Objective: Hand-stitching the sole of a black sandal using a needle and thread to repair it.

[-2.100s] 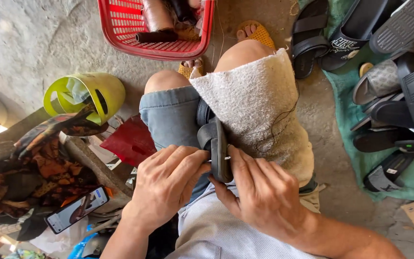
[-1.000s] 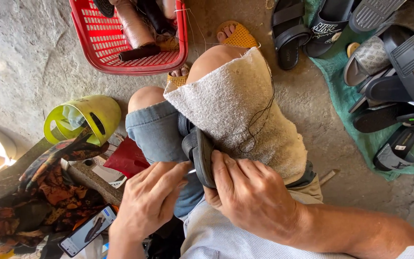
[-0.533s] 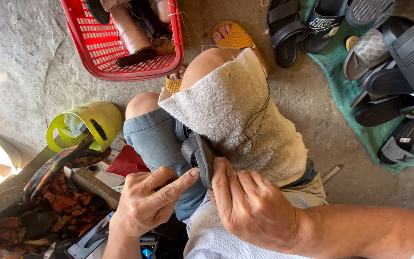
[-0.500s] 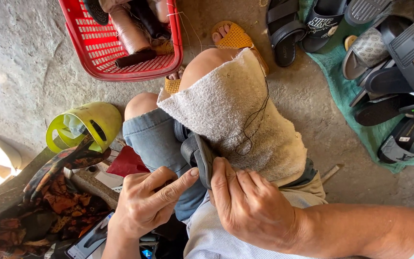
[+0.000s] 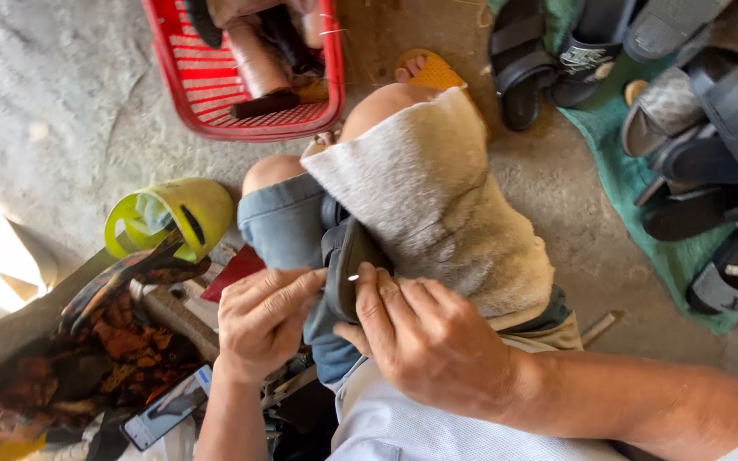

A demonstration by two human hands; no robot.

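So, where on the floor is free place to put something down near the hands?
Bare concrete lies left of the red basket, above the yellow container, and also between the towel-covered knee and the green mat. Lower left, around the phone, is crowded; the mat is full of sandals.

A matt black rubbery sandal (image 5: 345, 265) is lying against rough grey towel cloth (image 5: 437, 196); at eleven o'clock, a glossy red plastic basket (image 5: 215, 94) is sitting on rough concrete floor (image 5: 53, 94).

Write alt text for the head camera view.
Both hands, left hand and right hand, grip a black sandal wedged between the knees, a grey cloth over one thigh. A red basket and more sandals lie beyond.
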